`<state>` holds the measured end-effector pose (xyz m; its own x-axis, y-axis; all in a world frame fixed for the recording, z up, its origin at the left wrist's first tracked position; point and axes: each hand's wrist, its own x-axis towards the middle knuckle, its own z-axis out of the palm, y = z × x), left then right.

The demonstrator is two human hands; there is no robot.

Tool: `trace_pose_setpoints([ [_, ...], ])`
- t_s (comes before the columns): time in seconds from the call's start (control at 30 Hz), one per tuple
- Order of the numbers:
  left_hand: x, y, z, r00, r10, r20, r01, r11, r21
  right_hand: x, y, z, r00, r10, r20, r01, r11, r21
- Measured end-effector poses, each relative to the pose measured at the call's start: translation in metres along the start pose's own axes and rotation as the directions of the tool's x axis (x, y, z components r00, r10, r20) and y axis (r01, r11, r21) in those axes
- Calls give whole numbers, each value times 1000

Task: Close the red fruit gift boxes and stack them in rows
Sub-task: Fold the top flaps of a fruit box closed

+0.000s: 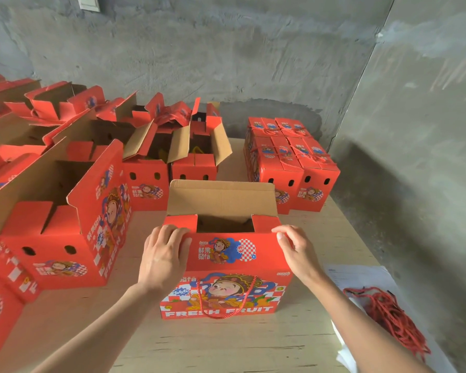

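Note:
A red fruit gift box point(223, 281) with a cartoon figure and "FRESH FRUIT" print stands on the table in front of me, its top partly open and its far brown flap upright. My left hand point(163, 257) lies over the near top flap's left corner, fingers curled over its edge. My right hand point(296, 249) pinches the same flap at its right corner. A red rope handle hangs down the box's front. Closed red boxes point(291, 162) stand stacked in rows at the far right.
Several open red boxes point(65, 211) crowd the left and far middle of the pale wooden table point(226, 345). A bundle of red ropes point(388, 316) lies on white paper at the right edge. Grey concrete walls stand behind and to the right.

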<state>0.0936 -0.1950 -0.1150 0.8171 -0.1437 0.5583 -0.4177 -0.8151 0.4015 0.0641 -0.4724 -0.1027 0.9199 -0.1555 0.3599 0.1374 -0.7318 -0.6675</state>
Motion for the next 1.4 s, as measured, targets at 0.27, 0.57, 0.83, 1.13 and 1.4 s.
trace_pose_setpoints([
  [0.27, 1, 0, -1, 1000, -10, 10, 11, 996, -88, 14, 2, 12, 978, 202, -43, -202, 979, -5],
  [0.57, 26, -9, -6, 956, -293, 10, 291, 944, -156, 20, 6, 13, 976, 214, -27, -216, 975, -54],
  [0.83, 29, -27, 7, 786, -557, 268, 616, 668, -417, 21, 10, 18, 960, 275, -49, -274, 961, 27],
  [1.13, 32, -24, -1, 638, -509, 577, 767, 363, -529, 44, 19, 7, 836, 387, 390, -524, 774, 355],
  [1.4, 33, -25, 6, 825, -393, 406, 563, 633, -531, 50, 33, 5, 862, 250, 441, -432, 817, 381],
])
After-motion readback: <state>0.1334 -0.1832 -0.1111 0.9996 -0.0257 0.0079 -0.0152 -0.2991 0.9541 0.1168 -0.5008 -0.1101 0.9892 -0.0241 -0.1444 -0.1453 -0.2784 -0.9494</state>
